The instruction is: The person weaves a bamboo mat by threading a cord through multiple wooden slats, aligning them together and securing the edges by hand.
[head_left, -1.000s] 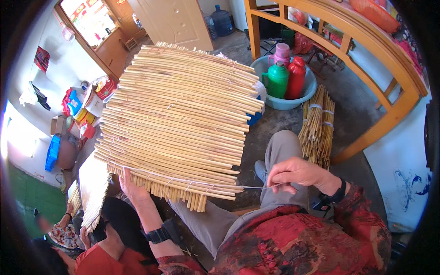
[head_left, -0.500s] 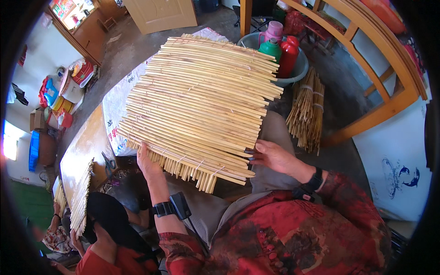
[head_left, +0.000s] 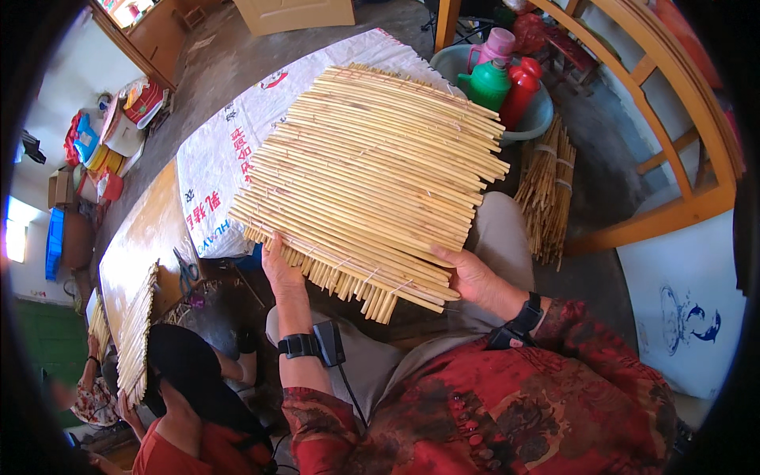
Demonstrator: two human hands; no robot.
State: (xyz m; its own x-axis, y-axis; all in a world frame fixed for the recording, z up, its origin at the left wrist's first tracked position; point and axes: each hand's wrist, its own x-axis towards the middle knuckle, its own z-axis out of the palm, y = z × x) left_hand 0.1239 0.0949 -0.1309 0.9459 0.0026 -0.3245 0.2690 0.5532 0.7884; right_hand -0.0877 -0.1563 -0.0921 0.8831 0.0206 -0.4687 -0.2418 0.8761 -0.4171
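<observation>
Flat straw-yellow stick mat (head_left: 372, 166), bound with white string ties (head_left: 372, 275) | your left hand (head_left: 285, 269) pinches its near edge, your right hand (head_left: 478, 279) its right corner | remainder unclear

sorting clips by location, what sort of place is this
Probably a home room doubling as a craft workspace: thermos flasks stand in a blue basin, tied stalk bundles are beside it, and someone is holding a stalk mat.

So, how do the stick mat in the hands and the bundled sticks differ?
The stick mat spreads wide; the bundled sticks make narrow bunches. The mat's sticks lie side by side, while the bundled ones are gathered by pale bands. The mat looks yellower, the bundled sticks browner. Both consist of slender sticks.
</observation>
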